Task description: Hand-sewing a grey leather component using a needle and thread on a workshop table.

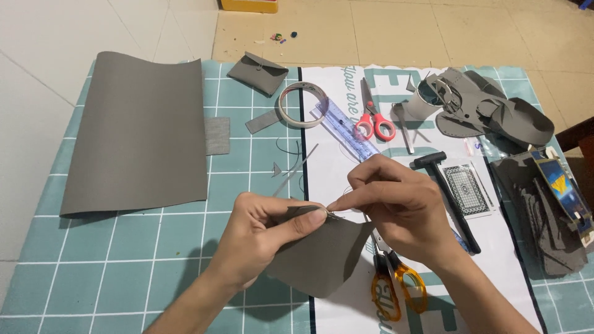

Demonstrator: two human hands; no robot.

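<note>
While left hand point(263, 229) grips grey leather piece point(322, 256), right hand point(396, 207) pinches needle point(333, 214)

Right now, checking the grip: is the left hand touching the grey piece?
Touching. The head view shows the left hand pinching the grey piece at its top edge.

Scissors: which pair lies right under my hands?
The orange-handled scissors, partly hidden beneath the right hand; the red-handled scissors lie farther away beside the tape roll.
</note>
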